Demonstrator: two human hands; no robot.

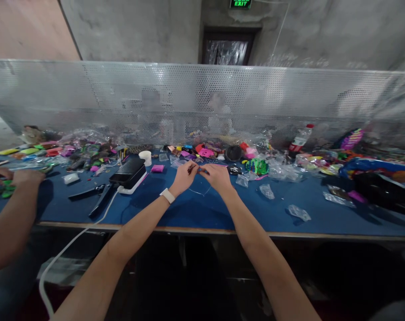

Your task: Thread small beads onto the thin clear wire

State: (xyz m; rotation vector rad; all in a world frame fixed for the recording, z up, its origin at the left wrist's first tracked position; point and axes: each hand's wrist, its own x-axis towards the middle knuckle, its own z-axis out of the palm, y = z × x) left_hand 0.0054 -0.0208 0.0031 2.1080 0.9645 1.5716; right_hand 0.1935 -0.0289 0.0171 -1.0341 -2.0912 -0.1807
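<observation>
Over the middle of the blue table (192, 216), my left hand (182, 177) and my right hand (217, 176) meet fingertip to fingertip. A small dark brown piece (190, 167) shows in the pinch of my left hand; its kind is too small to make out. My right hand is also pinched, right beside that piece, and what its fingers hold is hidden. Beneath both hands, a thin clear strand (202, 194) hangs or lies in a curve. A pink packet (157, 168) lies left of my left hand.
To the left stand a black device on a white box (130, 174) with a white cable, and a white tape roll (145, 157). Colourful clay-like pieces and plastic wrappers line the mesh partition (189, 102). A bottle (300, 140) stands right. A co-worker's hands (25, 178) work at far left.
</observation>
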